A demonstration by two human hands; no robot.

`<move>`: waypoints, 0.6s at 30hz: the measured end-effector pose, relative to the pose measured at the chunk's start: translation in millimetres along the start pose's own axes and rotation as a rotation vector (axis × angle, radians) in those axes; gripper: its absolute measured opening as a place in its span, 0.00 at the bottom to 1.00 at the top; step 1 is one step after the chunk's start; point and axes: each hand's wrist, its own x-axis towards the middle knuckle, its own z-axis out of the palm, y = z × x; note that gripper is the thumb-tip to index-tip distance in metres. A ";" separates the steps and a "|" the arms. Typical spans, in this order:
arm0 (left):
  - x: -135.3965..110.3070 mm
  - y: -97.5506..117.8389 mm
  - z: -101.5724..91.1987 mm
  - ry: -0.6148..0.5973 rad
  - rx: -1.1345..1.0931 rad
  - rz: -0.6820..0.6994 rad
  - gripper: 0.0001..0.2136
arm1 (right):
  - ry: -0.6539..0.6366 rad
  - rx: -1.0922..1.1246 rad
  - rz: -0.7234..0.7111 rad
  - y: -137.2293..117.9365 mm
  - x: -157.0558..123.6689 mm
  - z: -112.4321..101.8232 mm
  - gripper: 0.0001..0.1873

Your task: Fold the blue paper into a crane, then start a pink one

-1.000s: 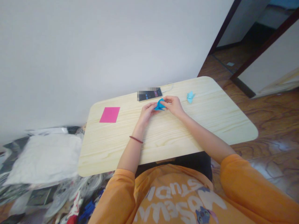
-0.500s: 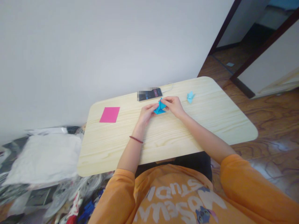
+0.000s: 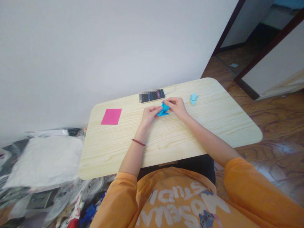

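Between my hands is a piece of folded blue origami paper (image 3: 163, 110), with pointed flaps sticking out. My left hand (image 3: 150, 114) pinches its left side between thumb and fingers. On its upper right edge, my right hand (image 3: 176, 106) grips with thumb and fingertips. Parts of the paper are hidden behind the fingers. A lighter blue folded paper figure (image 3: 193, 98) lies on the table to the right of my right hand. Off to the left rests a flat pink square of paper (image 3: 111, 117).
A phone (image 3: 153, 96) with a white cable lies just beyond my hands, near the wall. The pale wooden table (image 3: 114, 152) has rounded corners. Left of it, a white bag (image 3: 47, 161) and several cluttered items are piled up. A doorway stands at the right.
The blue folded paper has shifted and turned slightly, and its upper flap shows a little differently between my fingers. Both hands keep their hold in almost the same place.
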 end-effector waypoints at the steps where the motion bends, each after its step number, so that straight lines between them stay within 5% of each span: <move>1: 0.0 -0.1 -0.3 -0.003 0.011 0.003 0.14 | 0.004 0.005 0.005 -0.3 -0.1 0.1 0.16; 18: -1.7 1.7 0.2 -0.014 0.086 0.039 0.05 | -0.003 0.081 0.028 -1.2 1.4 0.6 0.19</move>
